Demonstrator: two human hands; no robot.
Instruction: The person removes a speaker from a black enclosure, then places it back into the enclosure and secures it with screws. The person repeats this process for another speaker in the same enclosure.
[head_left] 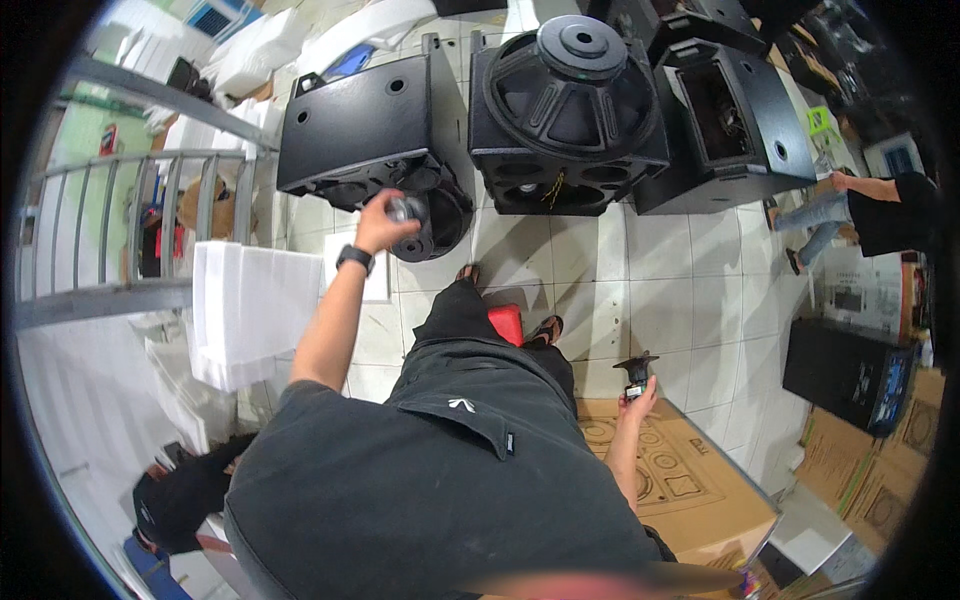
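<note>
My left hand (378, 224), with a dark watch on its wrist, is closed around a small round grey-black piece (407, 210); its kind is unclear. Just below that piece, a large black speaker driver (440, 225) leans at the front of the left speaker cabinet (350, 125). Low on my right side, my right hand (636, 402) grips a black horn tweeter (636, 370) by its narrow end, flared mouth away from me. That hand is above a large cardboard box (700, 510) with speaker drawings on it.
A black cabinet (485, 115) in the middle carries a big woofer (560, 110), beside another open cabinet (720, 110). White foam blocks (250, 305) and a metal railing (120, 155) stand at left. Another person (885, 210) stands at right. A red object (507, 322) lies between my feet.
</note>
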